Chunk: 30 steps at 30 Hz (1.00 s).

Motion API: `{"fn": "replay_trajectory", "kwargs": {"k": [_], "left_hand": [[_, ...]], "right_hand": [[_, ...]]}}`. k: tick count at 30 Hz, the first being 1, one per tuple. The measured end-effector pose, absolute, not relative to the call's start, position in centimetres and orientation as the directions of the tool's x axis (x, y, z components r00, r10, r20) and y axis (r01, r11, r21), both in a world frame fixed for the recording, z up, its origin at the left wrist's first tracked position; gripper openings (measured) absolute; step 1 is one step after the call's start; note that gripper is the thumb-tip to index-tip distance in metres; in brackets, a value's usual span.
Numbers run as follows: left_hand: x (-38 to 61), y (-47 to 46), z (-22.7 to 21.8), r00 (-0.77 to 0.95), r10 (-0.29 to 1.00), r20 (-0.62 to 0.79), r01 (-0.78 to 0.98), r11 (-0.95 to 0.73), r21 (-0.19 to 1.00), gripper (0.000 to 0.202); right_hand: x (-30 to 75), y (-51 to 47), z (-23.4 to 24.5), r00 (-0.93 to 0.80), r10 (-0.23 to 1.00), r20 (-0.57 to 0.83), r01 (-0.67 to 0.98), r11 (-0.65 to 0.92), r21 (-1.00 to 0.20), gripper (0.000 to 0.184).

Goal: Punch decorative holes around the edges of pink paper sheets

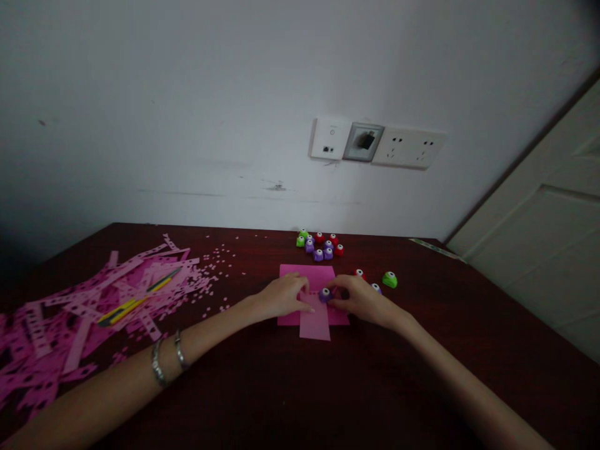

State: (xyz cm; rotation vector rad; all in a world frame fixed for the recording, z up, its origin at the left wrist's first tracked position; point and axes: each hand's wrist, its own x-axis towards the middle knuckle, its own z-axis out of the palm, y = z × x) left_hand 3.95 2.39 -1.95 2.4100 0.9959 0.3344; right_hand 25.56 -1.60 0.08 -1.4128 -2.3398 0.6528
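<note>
- I see the left hand (pixel 285 295) with its thumb and forefinger parted, tips resting on a pale pink strip (pixel 315 326); I cannot tell whether it pinches the edge.
- My view shows the right hand (pixel 360 300) pinching a purple punch (pixel 325 295) between thumb and forefinger, at the fingertips, just across from the left thumb.
- The punch sits over the strip, between the two hands; a row of small dark marks runs across the strip from the left fingertips towards it.
- Under both hands lies a brighter pink sheet (pixel 307 273), reaching out beyond the fingers; the strip's near end overhangs it.
- Just beyond the right hand I make out a red punch (pixel 359 273), and to the right of it a green punch (pixel 389 280).
- Farther out, beyond both hands, a cluster of punches (pixel 318 255) stands in green, purple and red.
- Well left of the left hand, pink scraps (pixel 79 344) are heaped on the dark bench (pixel 281 394), a yellow tool (pixel 122 310) on top.
</note>
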Motion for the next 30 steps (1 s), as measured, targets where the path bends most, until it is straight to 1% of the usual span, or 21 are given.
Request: {"fn": "replay_trajectory", "kwargs": {"k": [11,16,25,28,30], "left_hand": [[3.9,2.4,-2.0,0.703,0.711,0.025,0.588,-0.601,0.542,0.042],[3.9,2.4,-1.9,0.702,0.712,0.026,0.586,-0.598,0.547,0.04],[4.0,2.3,-1.7,0.699,0.715,0.016,0.593,-0.592,0.546,0.04],[3.9,2.5,-2.1,0.702,0.711,0.039,0.582,-0.604,0.544,0.042],[3.9,2.6,-2.0,0.703,0.708,0.073,0.559,-0.613,0.558,0.041]], "right_hand": [[25.7,-1.6,0.2,-0.441,0.897,0.022,0.742,0.378,-0.554,0.02],[25.6,-1.8,0.4,-0.467,0.884,0.025,0.735,0.404,-0.545,0.017],[25.4,-2.0,0.8,-0.465,0.885,0.028,0.739,0.405,-0.538,0.019],[25.5,-2.0,0.9,-0.459,0.888,0.032,0.73,0.398,-0.555,0.023],[25.7,-2.1,1.1,-0.434,0.901,0.021,0.721,0.361,-0.592,0.028]]}}
